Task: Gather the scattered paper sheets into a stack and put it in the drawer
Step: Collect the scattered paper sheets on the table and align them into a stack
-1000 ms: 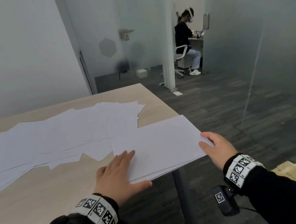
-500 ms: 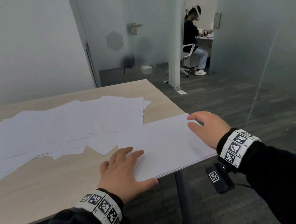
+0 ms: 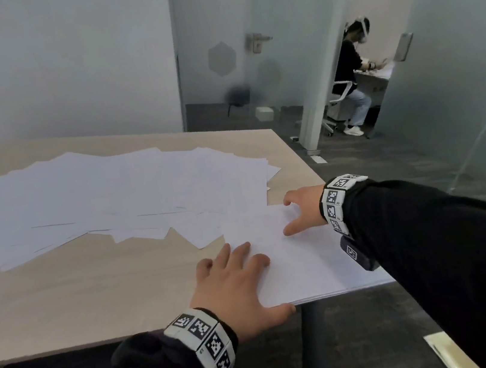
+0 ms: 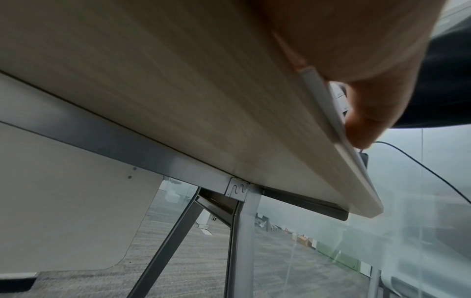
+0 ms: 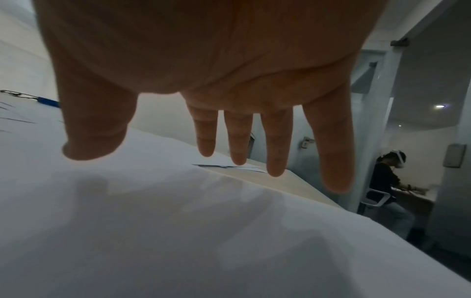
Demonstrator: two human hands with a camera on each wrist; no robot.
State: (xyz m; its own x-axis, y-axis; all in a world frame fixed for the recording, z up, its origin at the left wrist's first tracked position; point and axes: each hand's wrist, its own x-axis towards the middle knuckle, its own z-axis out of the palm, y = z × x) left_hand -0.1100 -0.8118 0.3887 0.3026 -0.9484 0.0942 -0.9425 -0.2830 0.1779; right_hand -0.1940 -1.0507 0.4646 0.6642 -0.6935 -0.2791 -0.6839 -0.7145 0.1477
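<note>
A squared stack of white sheets lies at the table's near right corner and overhangs the edge a little. My left hand rests flat on its near left corner, fingers straight on top. Its thumb lies against the stack's front edge. My right hand is spread at the stack's far end, with straight fingers just above the paper. Many loose sheets lie overlapping across the middle and left of the table. No drawer is plainly in view.
The table's right edge drops to dark carpet; a metal leg stands under the corner. A pale wooden object shows at the lower right. Frosted glass walls stand on the right. A person sits in the far room.
My right hand has moved from the stack's near right corner along its side to the far end. The left hand has stayed on the near left corner. The head view has turned left.
</note>
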